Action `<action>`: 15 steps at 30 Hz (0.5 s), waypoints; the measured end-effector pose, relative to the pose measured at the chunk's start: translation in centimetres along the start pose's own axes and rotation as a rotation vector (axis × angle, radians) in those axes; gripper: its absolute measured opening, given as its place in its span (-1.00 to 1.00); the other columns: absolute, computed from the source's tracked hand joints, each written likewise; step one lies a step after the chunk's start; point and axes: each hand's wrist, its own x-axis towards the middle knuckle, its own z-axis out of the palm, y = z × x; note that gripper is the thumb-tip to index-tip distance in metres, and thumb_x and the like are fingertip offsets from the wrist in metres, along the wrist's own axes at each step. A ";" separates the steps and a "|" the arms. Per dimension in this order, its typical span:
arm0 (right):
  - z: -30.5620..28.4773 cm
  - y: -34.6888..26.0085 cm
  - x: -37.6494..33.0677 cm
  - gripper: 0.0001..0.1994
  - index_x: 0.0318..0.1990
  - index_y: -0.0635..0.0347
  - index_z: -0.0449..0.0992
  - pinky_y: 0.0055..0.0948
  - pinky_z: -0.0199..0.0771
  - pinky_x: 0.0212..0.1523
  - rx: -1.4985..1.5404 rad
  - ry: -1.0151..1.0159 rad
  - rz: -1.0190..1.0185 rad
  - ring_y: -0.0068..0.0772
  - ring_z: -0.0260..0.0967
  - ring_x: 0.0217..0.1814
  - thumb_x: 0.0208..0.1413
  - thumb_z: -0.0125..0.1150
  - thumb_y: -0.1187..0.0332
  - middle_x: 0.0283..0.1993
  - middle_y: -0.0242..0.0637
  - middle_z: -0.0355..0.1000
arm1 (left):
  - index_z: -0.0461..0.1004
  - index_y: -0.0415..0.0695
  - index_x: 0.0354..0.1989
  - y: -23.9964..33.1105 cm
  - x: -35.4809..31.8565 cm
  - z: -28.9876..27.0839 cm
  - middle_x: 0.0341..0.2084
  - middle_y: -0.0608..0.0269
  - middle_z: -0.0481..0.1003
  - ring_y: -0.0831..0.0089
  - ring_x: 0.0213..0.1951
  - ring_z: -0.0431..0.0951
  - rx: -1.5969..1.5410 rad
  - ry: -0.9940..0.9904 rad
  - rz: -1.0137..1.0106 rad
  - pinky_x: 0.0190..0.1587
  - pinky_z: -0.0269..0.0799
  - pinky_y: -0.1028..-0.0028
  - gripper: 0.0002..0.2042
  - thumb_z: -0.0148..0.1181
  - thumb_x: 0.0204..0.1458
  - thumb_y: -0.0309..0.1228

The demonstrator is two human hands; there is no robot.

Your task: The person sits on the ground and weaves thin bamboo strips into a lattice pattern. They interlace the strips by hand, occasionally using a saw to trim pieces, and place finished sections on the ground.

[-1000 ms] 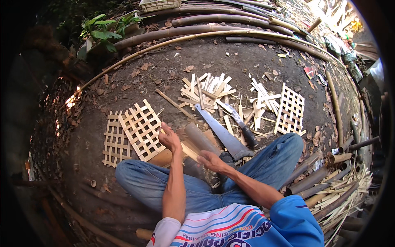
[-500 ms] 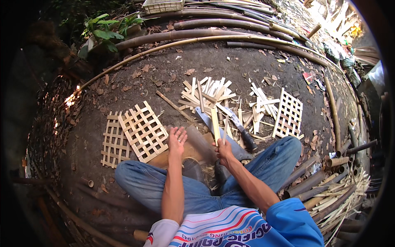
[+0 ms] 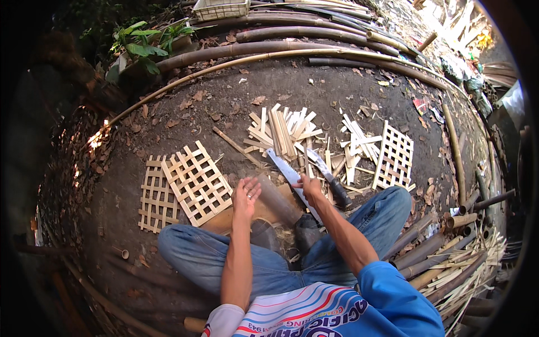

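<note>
My left hand [image 3: 246, 195] is open, palm turned inward and fingers spread, beside a short brown bamboo tube [image 3: 274, 197]. My right hand [image 3: 310, 186] is just above a toothed saw blade [image 3: 285, 170], its fingers partly extended with no strip visible in them. Whether it touches the saw is unclear, and my forearm covers the saw's lower part. Beyond it, several brownish bamboo strips [image 3: 282, 135] lie on a heap of pale strips [image 3: 260, 135]. To the right rests a big knife with a dark handle [image 3: 340, 192].
Two woven bamboo lattice panels [image 3: 197, 182] overlap at left; another lattice panel [image 3: 393, 154] lies at right. A board [image 3: 224, 220] is by my dark boots [image 3: 264, 235]. Long bamboo poles [image 3: 236, 51] stretch across the back. Split bamboo [image 3: 460, 275] is piled at lower right.
The light strip held in my right hand has left it, and brownish strips now lie on the heap. My right hand is lower, over the saw. My left hand has barely moved.
</note>
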 end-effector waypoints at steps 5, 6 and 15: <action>1.6 0.1 -3.5 -0.56 -0.14 0.19 0.42 -0.55 -0.07 -0.73 0.129 -0.152 0.003 -0.66 -0.07 -0.74 0.33 -0.15 -0.04 -0.44 -0.36 0.45 | 0.39 -0.20 0.01 -0.8 -0.6 1.0 -0.05 0.02 0.50 0.17 -0.05 0.52 0.297 -0.072 0.006 0.07 0.40 0.24 -0.63 0.02 0.22 -0.15; 2.2 -2.0 -5.5 -0.56 -0.11 0.18 0.41 -0.55 -0.07 -0.72 0.194 -0.227 0.027 -0.66 -0.10 -0.74 0.35 -0.18 -0.05 -0.46 -0.40 0.40 | 0.40 -0.21 0.01 -1.0 -0.9 1.1 -0.06 0.03 0.51 0.18 -0.05 0.52 0.353 -0.082 0.007 0.07 0.40 0.25 -0.62 0.03 0.21 -0.15; 0.9 -4.0 -10.7 -0.54 -0.20 0.10 0.42 -0.69 -0.18 -0.75 0.514 -0.785 0.240 -0.74 -0.19 -0.71 0.38 -0.32 -0.05 -0.58 -0.60 0.07 | 0.41 -0.33 0.05 -1.1 -4.3 4.2 -0.12 0.08 0.54 0.55 -0.27 0.50 0.366 -0.328 -0.077 -0.16 0.42 0.51 -0.47 0.11 0.19 -0.04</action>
